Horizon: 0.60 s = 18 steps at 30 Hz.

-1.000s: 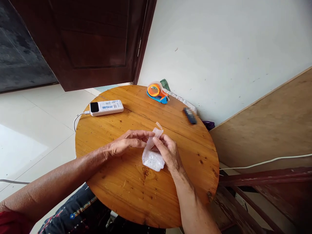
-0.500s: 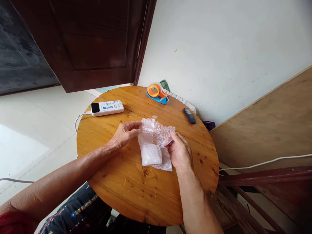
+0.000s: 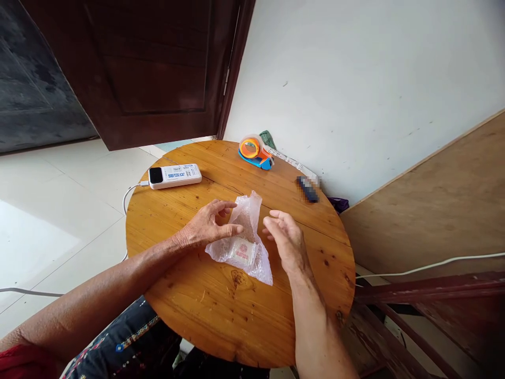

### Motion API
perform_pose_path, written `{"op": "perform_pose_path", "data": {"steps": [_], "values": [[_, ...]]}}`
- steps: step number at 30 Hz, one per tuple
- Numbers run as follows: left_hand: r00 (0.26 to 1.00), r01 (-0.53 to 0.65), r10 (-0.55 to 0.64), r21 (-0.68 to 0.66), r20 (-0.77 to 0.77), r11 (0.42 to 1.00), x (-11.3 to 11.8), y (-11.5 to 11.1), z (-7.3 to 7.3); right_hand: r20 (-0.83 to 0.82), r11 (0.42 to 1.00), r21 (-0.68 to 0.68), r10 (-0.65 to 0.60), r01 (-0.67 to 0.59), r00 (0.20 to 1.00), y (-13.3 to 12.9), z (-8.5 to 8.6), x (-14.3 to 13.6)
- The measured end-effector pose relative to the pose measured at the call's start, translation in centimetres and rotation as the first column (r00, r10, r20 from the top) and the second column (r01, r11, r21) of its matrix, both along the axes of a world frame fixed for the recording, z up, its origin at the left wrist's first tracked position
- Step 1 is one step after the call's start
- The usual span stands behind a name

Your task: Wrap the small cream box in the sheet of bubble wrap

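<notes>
A sheet of bubble wrap (image 3: 260,266) lies spread on the round wooden table (image 3: 213,316), its far end rising in a crumpled point. On it rests a small whitish packet (image 3: 242,251) with a red printed mark. My left hand (image 3: 215,221) hovers at the left edge of the wrap, thumb and fingers apart, the thumb over the sheet just above the packet. To the right of the wrap, my right hand (image 3: 287,237) is raised with curved fingers spread and nothing between them. Whether the left fingertips touch the wrap I cannot tell.
An orange and blue tape dispenser (image 3: 254,152) stands at the table's far edge. A white power bank (image 3: 175,176) with a cable plugged in lies at the left. A dark blurred object (image 3: 307,189) sits at the right, near a white wall (image 3: 355,79).
The bubble wrap has been unfolded and now lies open, showing the printed packet. My right hand has let go of the wrap, and both hands' fingers have spread.
</notes>
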<state>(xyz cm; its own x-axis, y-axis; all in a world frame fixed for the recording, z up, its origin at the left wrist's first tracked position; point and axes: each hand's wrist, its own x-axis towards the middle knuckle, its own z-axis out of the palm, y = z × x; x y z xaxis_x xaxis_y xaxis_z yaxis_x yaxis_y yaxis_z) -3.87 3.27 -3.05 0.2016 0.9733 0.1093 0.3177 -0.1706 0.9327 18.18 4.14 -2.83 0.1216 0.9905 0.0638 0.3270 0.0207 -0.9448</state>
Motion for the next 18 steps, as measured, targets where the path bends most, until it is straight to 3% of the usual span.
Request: {"op": "perform_pose_path", "data": {"steps": [3, 6, 9, 13, 15, 18], "values": [[0.998, 0.028, -0.027, 0.021, -0.049, 0.999, 0.1, 0.1, -0.6, 0.208, 0.994, 0.112, -0.020, -0.003, 0.978, 0.1, -0.5, -0.1], [0.998, -0.022, 0.026, 0.085, -0.056, 0.996, 0.2, 0.2, -1.1, 0.278, 0.959, 0.281, -0.061, -0.020, 0.958, -0.3, -0.3, -0.2], [0.999, -0.030, 0.036, 0.239, -0.019, 0.971, 0.1, 0.1, -1.2, 0.333, 0.892, 0.410, 0.044, -0.187, 0.942, -1.3, 0.5, -0.5], [0.995, 0.074, -0.053, 0.272, -0.083, 0.959, -0.1, -0.1, -1.2, 0.429, 0.816, 0.351, 0.295, -0.459, 0.854, -2.7, 0.7, -1.7], [0.991, 0.073, -0.047, 0.216, -0.123, 0.974, -0.1, 0.0, -1.3, 0.500, 0.813, 0.327, 0.283, -0.481, 0.819, -2.9, 0.2, -2.2], [0.986, 0.076, -0.048, 0.176, -0.158, 0.981, 0.0, 0.2, -1.5, 0.610, 0.865, 0.298, 0.153, -0.404, 0.777, -2.5, -0.4, -2.2]]}}
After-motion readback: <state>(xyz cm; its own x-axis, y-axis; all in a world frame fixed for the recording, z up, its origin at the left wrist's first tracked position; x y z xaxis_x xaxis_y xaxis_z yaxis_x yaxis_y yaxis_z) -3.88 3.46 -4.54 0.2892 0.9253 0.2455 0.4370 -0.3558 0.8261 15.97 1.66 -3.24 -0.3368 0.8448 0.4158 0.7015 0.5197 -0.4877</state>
